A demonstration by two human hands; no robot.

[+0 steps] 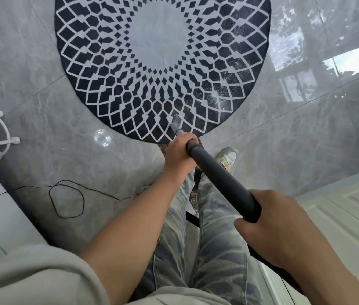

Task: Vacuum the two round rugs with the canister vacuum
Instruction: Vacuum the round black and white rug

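Left hand (179, 151) wraps fingers round front of vacuum wand (220, 181); right hand (284, 230) grips rear end. Wand tip at near edge of round black-and-white rug (163, 51) on grey tile floor (64, 139). Black cord (68, 217) lies looped at left.

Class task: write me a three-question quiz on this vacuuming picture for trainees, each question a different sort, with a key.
1. True or false: only the right hand holds the vacuum wand.
2. Choose: on the round rug, the wand's tip points at A) the pale centre, B) the near patterned edge, C) the far edge.
3. Fill in: a looped black ___ lies on the floor to the person's left.
Key: 1 false, the left hand grips it too; 2 B; 3 cord.
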